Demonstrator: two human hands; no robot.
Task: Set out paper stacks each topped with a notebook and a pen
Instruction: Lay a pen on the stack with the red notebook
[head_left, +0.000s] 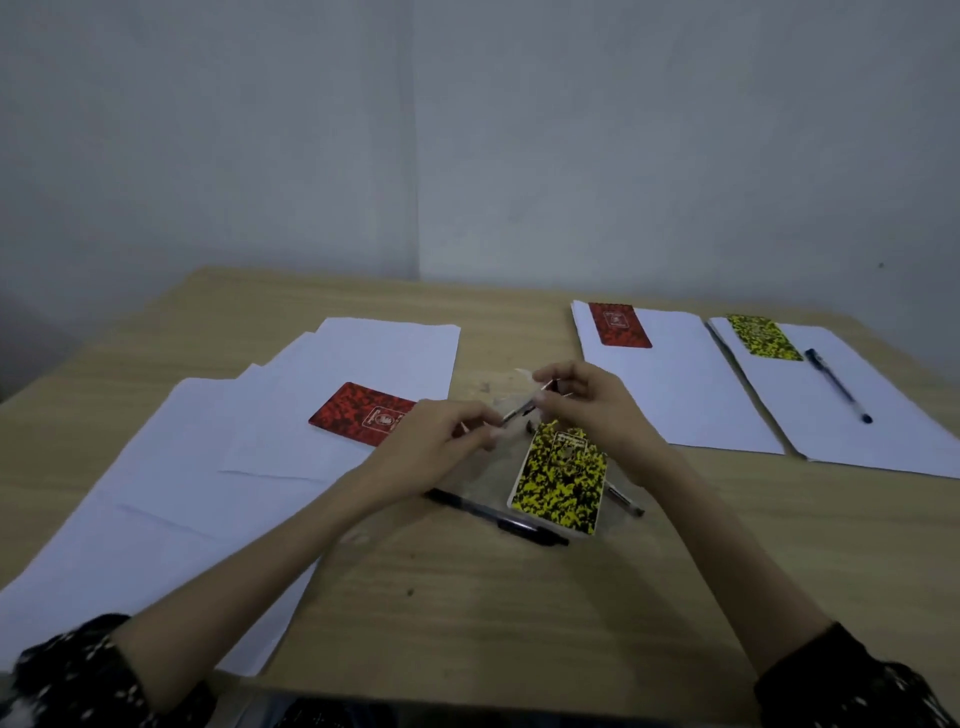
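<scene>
A light wood-grain desk (467, 613) fills the lower half of the view, pushed up against a plain grey-white wall (467, 130) that meets a second wall in a corner at the left; the light is dim and cool. On the desk's left side lies a loose spread of white paper sheets (156, 493), fanned and overlapping rather than squared, with a red patterned notebook (361, 414) lying on them near their right edge. At the far right are two tidier paper stacks side by side: the nearer-centre stack (691, 395) carries a second red notebook (618, 325) at its far left corner, and the rightmost stack (857, 415) carries a yellow-and-black notebook (762, 336) at its far end with a dark capped pen (837, 384) lying diagonally just beside it on the paper. In the middle of the bare desk sits another yellow-and-black notebook (561, 478), lying across a black pen (493, 517) whose ends stick out on either side. Above it both hands meet: the left hand (441, 447) and the right hand (587, 405) are each curled with fingertips pinched on opposite ends of a thin pen (522, 410), held off the desk; the spot is blurred, so details of the grip are unclear. Dark patterned sleeves (78, 675) show at the bottom corners.
</scene>
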